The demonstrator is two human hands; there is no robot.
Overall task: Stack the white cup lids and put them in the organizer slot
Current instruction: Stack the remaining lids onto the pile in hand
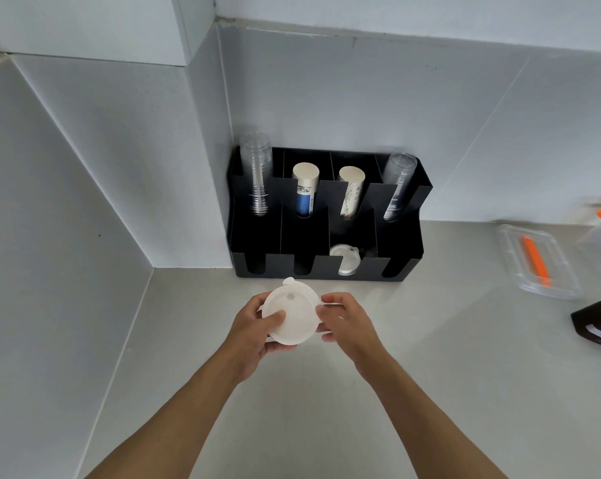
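A stack of white cup lids [293,312] is held above the counter, just in front of the black organizer [371,273]. My left hand [254,331] grips the stack's left and lower edge, thumb on top. My right hand [347,321] pinches its right edge. Several more white lids [345,261] stand in the organizer's third front slot from the left. The other front slots look dark; their contents cannot be made out.
The organizer's back row holds clear cup stacks [256,174] at both ends and paper cup stacks [305,188] between them. It stands in a wall corner. A clear tray [513,267] with an orange item [535,261] and a dark object [596,324] lie at the right.
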